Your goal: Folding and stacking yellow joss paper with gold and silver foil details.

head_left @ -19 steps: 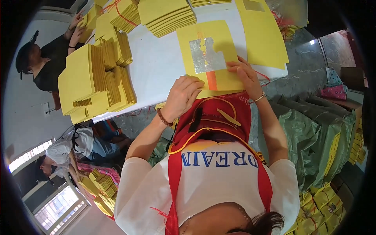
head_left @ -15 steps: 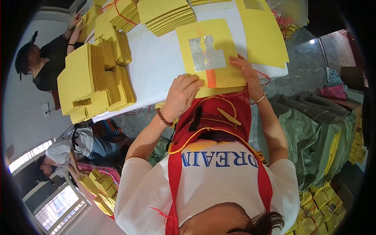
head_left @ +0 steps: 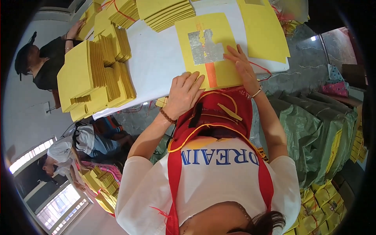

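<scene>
The yellow sheet (head_left: 225, 31) looks like smooth, matt paper, its square silver patch (head_left: 203, 53) shiny and foil-like. The white surface (head_left: 152, 58) looks smooth. The red apron (head_left: 243, 107) is matt cloth, the green sacks (head_left: 299, 131) crinkled, slightly glossy plastic; the brown bracelet beads (head_left: 167, 116) look wooden.

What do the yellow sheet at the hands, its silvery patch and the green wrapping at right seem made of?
Yellow sheet: probably matte paper or card, flat with crisp edges. Silvery patch: shiny, perhaps foil or plastic film, with wrinkled glints. Green wrapping: likely plastic, creased and glossy.
</scene>
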